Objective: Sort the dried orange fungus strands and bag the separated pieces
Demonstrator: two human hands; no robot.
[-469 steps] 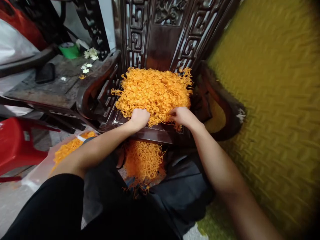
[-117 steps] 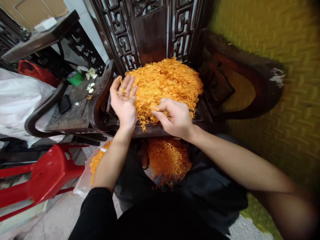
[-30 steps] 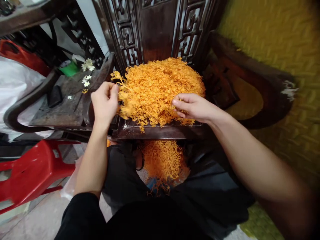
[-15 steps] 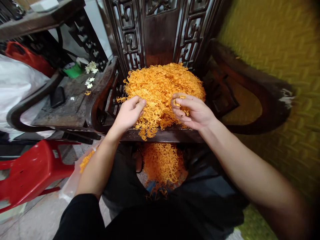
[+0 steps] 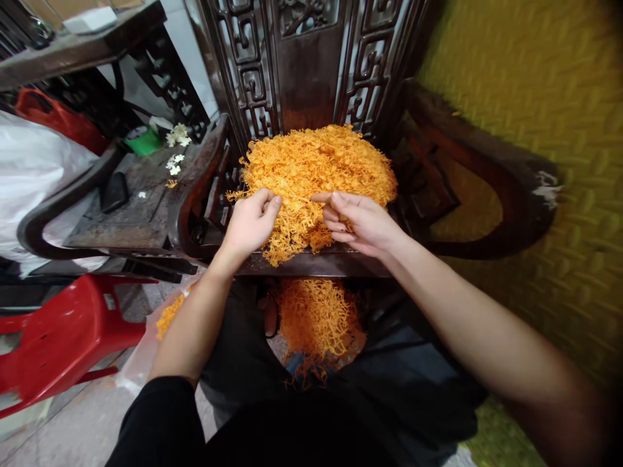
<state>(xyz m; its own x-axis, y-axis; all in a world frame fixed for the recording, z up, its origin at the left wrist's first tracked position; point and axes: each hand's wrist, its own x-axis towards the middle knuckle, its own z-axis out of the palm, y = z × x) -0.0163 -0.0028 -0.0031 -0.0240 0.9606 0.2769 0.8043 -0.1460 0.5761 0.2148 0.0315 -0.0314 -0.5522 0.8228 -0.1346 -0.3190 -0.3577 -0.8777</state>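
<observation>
A big heap of orange, thin, branched plastic-looking sprigs (image 5: 321,159) covers the seat of a dark carved wooden chair (image 5: 311,78). My left hand (image 5: 256,217) is at the heap's front left, thumb pressed against the curled fingers in a pinch. A thin orange strand seems to run from its fingertips toward the other hand. My right hand (image 5: 357,220) is over the heap's front right, index finger pointing left and thumb against it. Bits of orange show within its curled fingers. More orange sprigs (image 5: 318,314) lie in a bunch below the seat edge, between my legs.
Left stands another wooden chair (image 5: 131,220) bearing a green tape roll (image 5: 143,139), a black item (image 5: 115,192) and small pale pieces (image 5: 175,162). A red plastic stool (image 5: 73,324) and a clear bag with orange pieces (image 5: 168,316) are lower left. A yellow textured surface (image 5: 584,130) lies right.
My right hand has moved slightly left, closer to my left hand, and its index finger has straightened. My left hand stays almost in place. The heap looks much the same.
</observation>
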